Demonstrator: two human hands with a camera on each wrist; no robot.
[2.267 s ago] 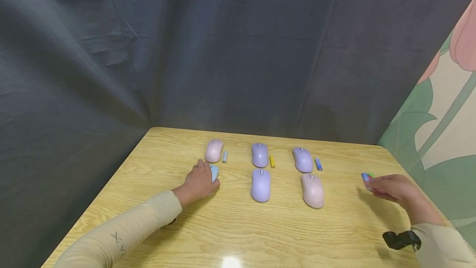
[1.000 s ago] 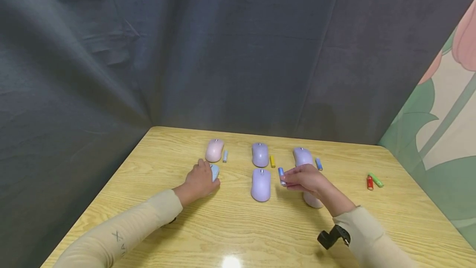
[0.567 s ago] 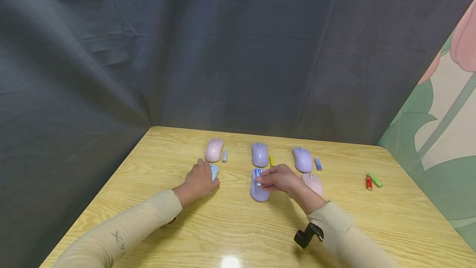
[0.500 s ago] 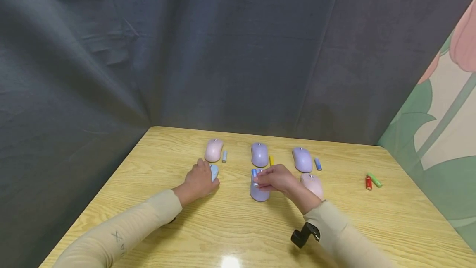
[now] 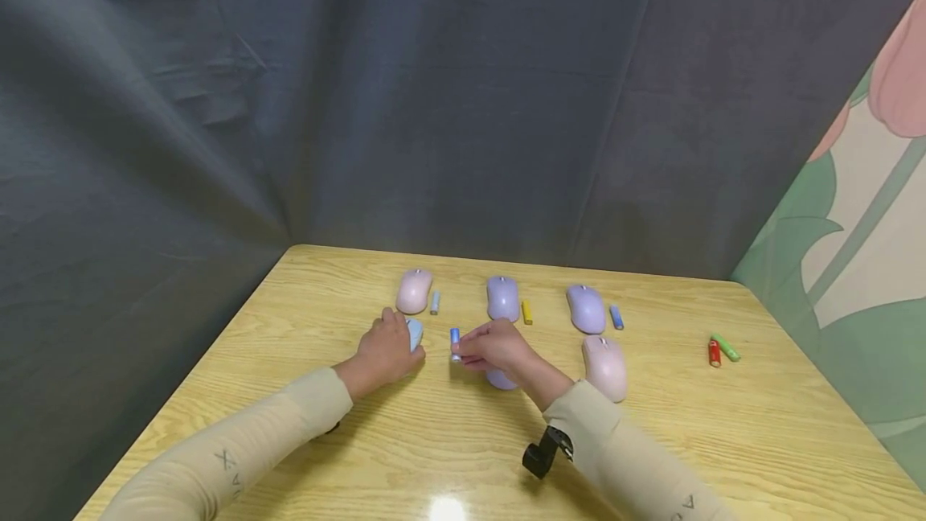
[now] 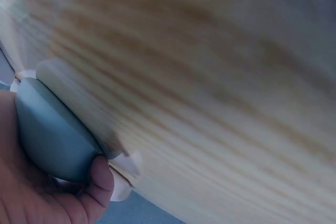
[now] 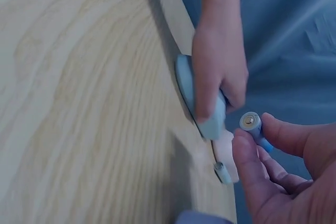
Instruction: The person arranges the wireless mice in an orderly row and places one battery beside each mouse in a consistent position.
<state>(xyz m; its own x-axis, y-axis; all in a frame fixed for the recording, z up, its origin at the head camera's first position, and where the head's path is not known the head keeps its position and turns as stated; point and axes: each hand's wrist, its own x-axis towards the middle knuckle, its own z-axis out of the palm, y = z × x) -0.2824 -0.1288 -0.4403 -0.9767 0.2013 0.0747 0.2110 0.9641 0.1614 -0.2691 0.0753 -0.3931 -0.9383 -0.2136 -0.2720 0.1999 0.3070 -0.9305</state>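
My left hand [image 5: 383,350] grips a light blue computer mouse [image 5: 415,334] on the wooden table; in the left wrist view the thumb lies along the side of the mouse [image 6: 55,132]. Between thumb and fingertips, my right hand [image 5: 497,346] pinches a blue battery [image 5: 455,336] above the table, just right of the light blue mouse. Its metal end shows in the right wrist view, where the battery [image 7: 250,121] tilts toward the camera. Under the right hand is a purple mouse [image 5: 501,379], mostly hidden.
Along the back stand a pink mouse [image 5: 415,292] with a light blue battery [image 5: 435,302], a purple mouse [image 5: 502,298] with a yellow battery [image 5: 527,313], and another purple mouse [image 5: 587,309] with a blue battery [image 5: 616,317]. Right are a pink mouse [image 5: 605,368], a red battery [image 5: 714,353] and a green battery [image 5: 726,346].
My right hand has taken the blue battery from beside the red and green ones and carried it left across the table, past the front mice. The left hand stays on the light blue mouse.
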